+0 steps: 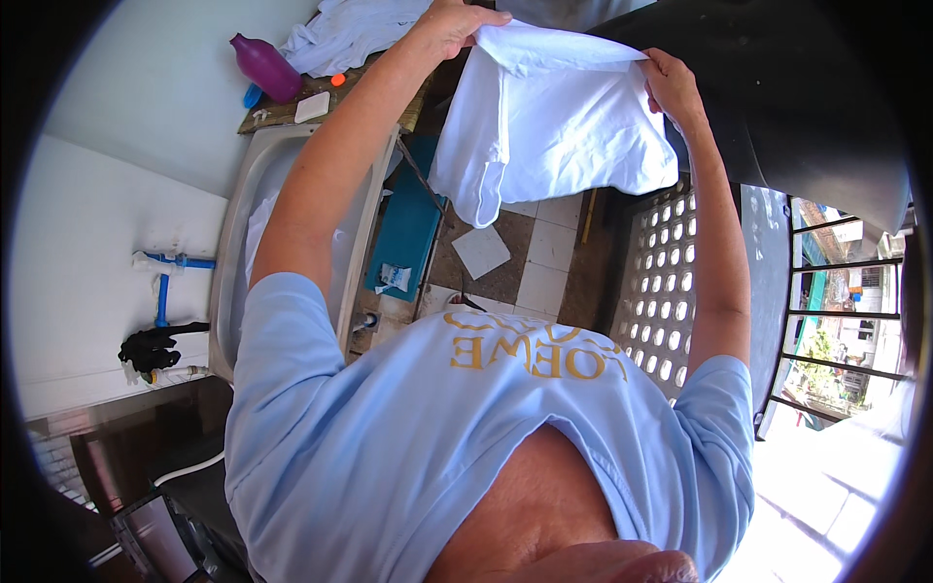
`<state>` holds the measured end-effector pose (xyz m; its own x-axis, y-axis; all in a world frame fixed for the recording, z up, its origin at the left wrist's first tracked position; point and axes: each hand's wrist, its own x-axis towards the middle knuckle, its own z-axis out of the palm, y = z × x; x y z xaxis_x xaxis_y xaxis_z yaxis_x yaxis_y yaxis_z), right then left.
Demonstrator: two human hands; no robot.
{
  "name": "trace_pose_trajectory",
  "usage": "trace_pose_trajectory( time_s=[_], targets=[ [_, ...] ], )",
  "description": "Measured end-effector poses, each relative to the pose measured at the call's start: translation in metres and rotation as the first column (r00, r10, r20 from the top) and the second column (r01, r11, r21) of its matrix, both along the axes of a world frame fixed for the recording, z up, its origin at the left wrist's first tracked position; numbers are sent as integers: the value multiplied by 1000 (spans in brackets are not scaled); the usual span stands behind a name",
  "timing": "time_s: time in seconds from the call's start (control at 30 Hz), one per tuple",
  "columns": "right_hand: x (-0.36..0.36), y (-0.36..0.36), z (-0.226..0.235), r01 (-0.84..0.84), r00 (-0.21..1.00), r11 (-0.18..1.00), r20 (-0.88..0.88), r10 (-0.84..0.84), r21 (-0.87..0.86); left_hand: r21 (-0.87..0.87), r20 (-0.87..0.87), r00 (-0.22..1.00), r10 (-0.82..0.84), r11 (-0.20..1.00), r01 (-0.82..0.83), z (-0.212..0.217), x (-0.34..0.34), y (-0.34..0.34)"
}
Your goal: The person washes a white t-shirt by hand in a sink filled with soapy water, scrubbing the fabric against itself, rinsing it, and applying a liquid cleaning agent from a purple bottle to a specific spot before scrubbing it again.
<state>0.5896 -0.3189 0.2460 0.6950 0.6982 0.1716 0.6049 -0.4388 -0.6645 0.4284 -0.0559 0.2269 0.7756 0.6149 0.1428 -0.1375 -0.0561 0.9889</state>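
Observation:
A white cloth garment (573, 117) hangs stretched between my two raised hands, its folds dropping toward me. My left hand (455, 27) pinches its upper left corner, thumb laid along the edge. At the upper right corner, my right hand (673, 85) grips the fabric with curled fingers. Both arms reach far forward. The garment's exact kind cannot be made out. Another heap of white cloth (350, 37) lies on a wooden board beyond my left forearm.
A sink basin (239, 223) with white cloth inside stands on the left. A purple bottle (265, 68), an orange cap (338, 80) and a white block (312, 107) rest on the wooden board (277, 118). Blue pipes (163, 287) run along the wall. A perforated panel (661, 282) and barred window (841, 311) stand right.

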Motion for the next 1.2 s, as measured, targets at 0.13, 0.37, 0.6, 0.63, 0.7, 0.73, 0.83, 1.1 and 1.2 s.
trace_pose_trajectory(
  time_s=[0.13, 0.37, 0.6, 0.63, 0.7, 0.73, 0.83, 1.1, 1.2],
  targets=[
    [9, 3, 7, 6, 989, 973, -148, 29, 230, 139, -117, 983, -145, 977, 160, 22, -11, -5],
    [-35, 3, -51, 432, 801, 60, -414, 432, 900, 488, 211, 948, -239, 866, 110, 27, -49, -76],
    [-124, -14, -127, 517, 181, 429, -584, 791, 741, 301, 61, 943, -328, 907, 296, -78, -98, -179],
    [-123, -17, -123, 505, 159, 460, -603, 781, 730, 289, 11, 924, -382, 886, 362, -78, -100, -180],
    [-122, -23, -119, 493, 122, 511, -637, 761, 704, 268, -187, 847, -498, 804, 531, -78, -105, -164],
    [-121, -27, -113, 486, 113, 532, -654, 748, 693, 245, -274, 789, -549, 754, 610, -71, -109, -154],
    [-121, -27, -100, 449, 50, 600, -690, 722, 662, 232, -159, 954, -255, 929, 287, -77, -96, -100],
    [-115, -18, -80, 344, -132, 738, -748, 650, 580, -176, -26, 769, -639, 760, 625, -80, -35, -83],
    [-106, -33, -71, 275, -155, 793, -789, 595, 544, -190, -193, 675, -712, 702, 687, -75, -41, -73]
  ],
)
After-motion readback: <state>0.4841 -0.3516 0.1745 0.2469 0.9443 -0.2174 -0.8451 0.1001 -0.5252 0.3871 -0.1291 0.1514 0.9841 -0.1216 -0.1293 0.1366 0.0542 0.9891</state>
